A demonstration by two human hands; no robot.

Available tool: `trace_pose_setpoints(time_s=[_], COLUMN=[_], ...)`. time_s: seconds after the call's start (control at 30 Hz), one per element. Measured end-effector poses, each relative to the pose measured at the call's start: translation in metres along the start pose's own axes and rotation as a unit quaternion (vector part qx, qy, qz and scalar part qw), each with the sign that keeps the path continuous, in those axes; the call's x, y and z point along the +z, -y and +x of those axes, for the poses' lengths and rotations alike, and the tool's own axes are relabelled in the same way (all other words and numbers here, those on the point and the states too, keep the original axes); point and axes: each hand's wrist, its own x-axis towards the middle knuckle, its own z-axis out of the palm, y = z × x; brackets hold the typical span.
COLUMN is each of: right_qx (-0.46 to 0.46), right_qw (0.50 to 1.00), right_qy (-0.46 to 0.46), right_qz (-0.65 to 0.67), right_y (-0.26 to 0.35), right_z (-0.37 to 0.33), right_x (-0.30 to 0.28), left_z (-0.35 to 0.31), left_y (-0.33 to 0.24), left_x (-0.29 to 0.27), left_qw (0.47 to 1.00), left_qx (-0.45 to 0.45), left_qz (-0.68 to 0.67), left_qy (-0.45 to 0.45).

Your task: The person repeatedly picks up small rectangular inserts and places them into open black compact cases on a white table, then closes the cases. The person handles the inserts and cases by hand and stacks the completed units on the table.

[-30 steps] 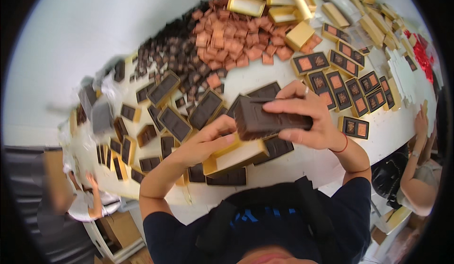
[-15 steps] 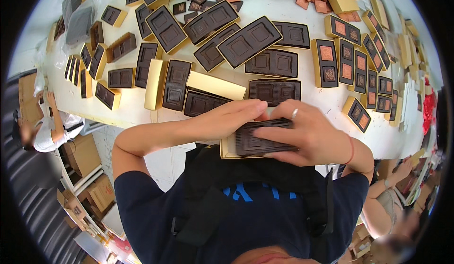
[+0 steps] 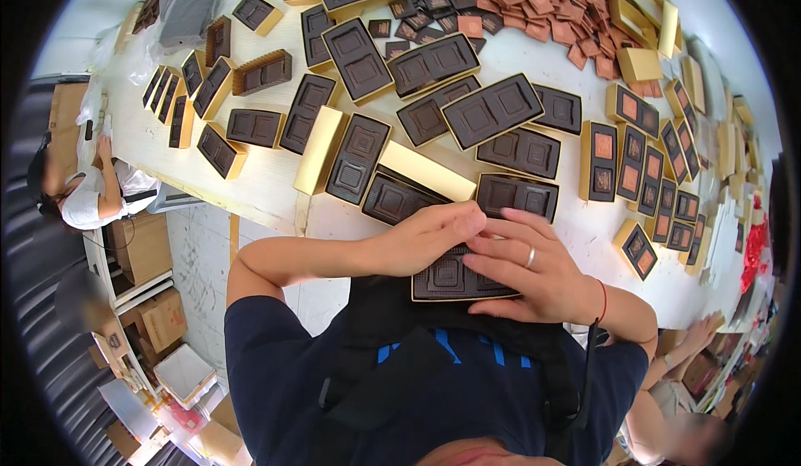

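Note:
A small gold box with a dark brown plastic tray in it is held against my body at the near side of the table. The tray's moulded square hollows show, with its right part under my fingers. My left hand lies along the box's far edge, fingers pressed together and pointing right; their tips are partly hidden. My right hand spans the box from the right, fingers over the tray and thumb along the near edge. Just beyond my hands lie another box with a dark tray and a plain gold box side.
Many gold boxes with dark trays cover the table. Boxes holding copper and dark squares stand at the right. Loose copper squares and dark squares pile at the back. Other people are at the sides.
The tray has gone down level with the box rim; before, it sat askew with the box's gold left inside showing. My right fingers have flattened over it. The whole view has shifted.

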Motion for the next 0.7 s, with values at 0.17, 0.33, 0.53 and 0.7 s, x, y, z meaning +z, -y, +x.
trace_pose_setpoints(time_s=[0.17, 0.33, 0.53, 0.7], right_qx=[-0.085, 0.010, -0.047, -0.003], right_qw=[0.996, 0.998, 0.990, 0.990], right_qy=[-0.002, 0.027, 0.044, -0.061], right_qz=[-0.021, 0.061, -0.123, -0.127], right_y=[0.001, 0.005, 0.003, -0.010], right_z=[-0.005, -0.003, 0.011, 0.028], right_x=[0.016, 0.023, -0.002, -0.015], left_z=[-0.005, -0.008, -0.022, -0.034], left_y=[-0.005, -0.002, -0.018, -0.088], left_x=[0.002, -0.003, 0.000, -0.103], left_qw=[0.998, 0.999, 0.987, 0.733], left_qx=[0.054, 0.048, 0.131, 0.248], left_qz=[0.000, 0.000, 0.038, 0.450], left_qy=[0.006, -0.003, -0.084, -0.446])
